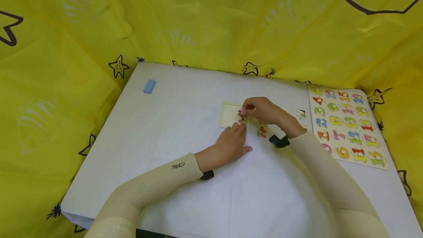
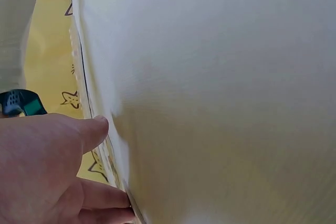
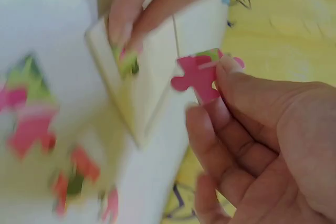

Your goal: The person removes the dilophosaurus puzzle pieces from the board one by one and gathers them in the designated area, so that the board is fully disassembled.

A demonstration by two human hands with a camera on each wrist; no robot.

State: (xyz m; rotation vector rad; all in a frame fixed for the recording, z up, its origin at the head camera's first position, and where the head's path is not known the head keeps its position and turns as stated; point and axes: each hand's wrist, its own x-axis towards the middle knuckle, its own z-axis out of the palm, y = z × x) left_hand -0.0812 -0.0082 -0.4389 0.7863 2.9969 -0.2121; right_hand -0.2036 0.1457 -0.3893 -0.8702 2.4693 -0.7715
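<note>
A small pale wooden puzzle tray [image 1: 228, 116] lies on the white table. My right hand [image 1: 264, 111] is over its right side, pinching a pink jigsaw piece [image 3: 198, 76] with a green corner between thumb and fingers. The fingertips of my left hand [image 1: 231, 144] rest on a green-and-pink jigsaw piece [image 3: 125, 64] at the tray's near right corner, its thumb stretched out to the side. Loose pink-and-green pieces [image 3: 34, 124] lie beside the tray, blurred in the right wrist view. The left wrist view shows the left thumb [image 2: 94, 129] but not the piece.
A number board [image 1: 367, 163] with colourful numerals lies at the table's right. Another loose piece [image 1: 301, 113] is between it and the right wrist. A light blue block [image 1: 149, 86] sits at the far left. Yellow patterned cloth [image 1: 211, 28] hangs behind the table.
</note>
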